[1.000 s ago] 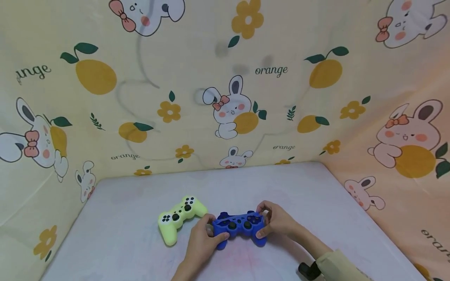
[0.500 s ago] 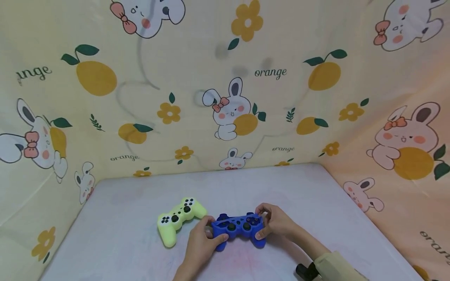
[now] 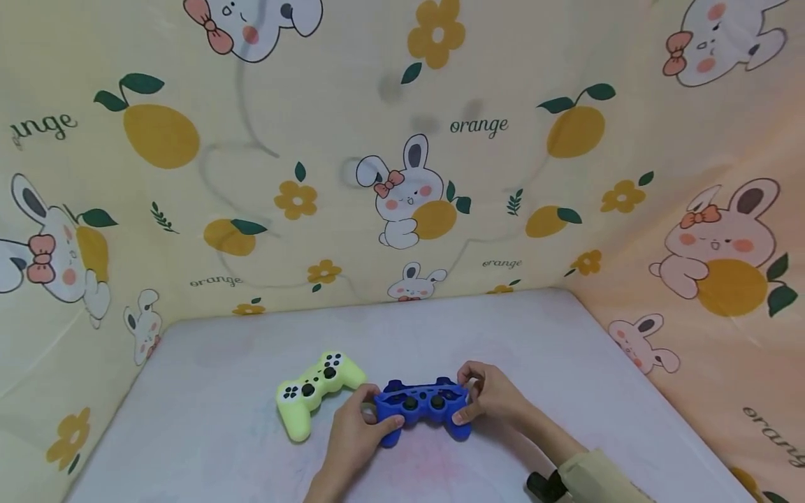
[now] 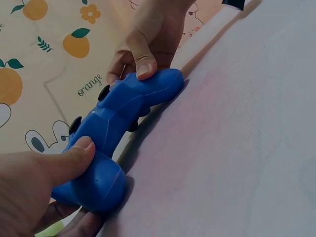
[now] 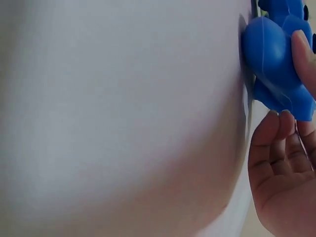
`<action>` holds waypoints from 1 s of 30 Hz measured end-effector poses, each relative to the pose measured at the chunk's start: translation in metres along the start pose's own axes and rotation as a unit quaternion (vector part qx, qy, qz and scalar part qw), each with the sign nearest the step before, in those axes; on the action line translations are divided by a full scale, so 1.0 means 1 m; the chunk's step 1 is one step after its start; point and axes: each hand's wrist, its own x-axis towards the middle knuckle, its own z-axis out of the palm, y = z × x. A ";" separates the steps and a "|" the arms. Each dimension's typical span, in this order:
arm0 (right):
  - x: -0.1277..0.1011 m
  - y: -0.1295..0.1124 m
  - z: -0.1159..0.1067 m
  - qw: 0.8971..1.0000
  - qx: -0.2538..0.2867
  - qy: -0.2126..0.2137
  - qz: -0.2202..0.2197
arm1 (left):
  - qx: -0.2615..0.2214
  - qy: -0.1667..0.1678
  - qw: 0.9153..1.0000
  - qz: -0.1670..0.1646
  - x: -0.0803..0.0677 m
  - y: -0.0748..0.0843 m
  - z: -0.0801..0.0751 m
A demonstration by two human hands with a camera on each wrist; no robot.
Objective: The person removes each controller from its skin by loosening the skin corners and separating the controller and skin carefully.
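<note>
Left hand (image 3: 353, 429): thumb and fingers pinching left end of blue controller (image 3: 423, 412), near side of surface (image 3: 220, 391). Right hand (image 3: 497, 396): thumb on right grip, fingers curled at far right corner, apparently pinching, tips partly hidden. Yellow-green controller (image 3: 318, 385) lies just left, slightly farther.

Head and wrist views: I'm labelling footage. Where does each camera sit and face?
Head: worn on head, facing forward and down at the table, blue controller and lime controller; left grip, right grip and right sleeve show.
Left wrist: on that wrist, facing along the blue controller toward the right grip; left grip nearest.
Right wrist: on that wrist, facing mostly table; right grip shows at right.
Head and left wrist share both grips.
</note>
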 end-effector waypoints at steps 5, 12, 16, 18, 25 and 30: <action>-0.005 0.001 0.004 1.000 0.014 0.014 0.012 | 0.012 0.008 1.000 -0.010 -0.001 0.000 0.000; -0.019 -0.004 0.016 0.996 -0.019 0.079 0.027 | 0.025 0.033 0.999 -0.024 -0.007 0.004 0.006; -0.033 -0.017 0.036 0.982 -0.022 0.174 0.065 | 0.065 0.058 0.995 -0.040 -0.013 0.013 0.014; -0.038 -0.025 0.046 0.973 -0.026 0.219 0.074 | 0.092 0.071 0.992 -0.043 -0.015 0.017 0.018; -0.042 -0.029 0.053 0.966 -0.033 0.246 0.078 | 0.112 0.074 0.991 -0.026 -0.017 0.017 0.023; -0.038 -0.025 0.050 0.969 -0.026 0.233 0.070 | 0.108 0.066 0.992 0.001 -0.013 0.012 0.017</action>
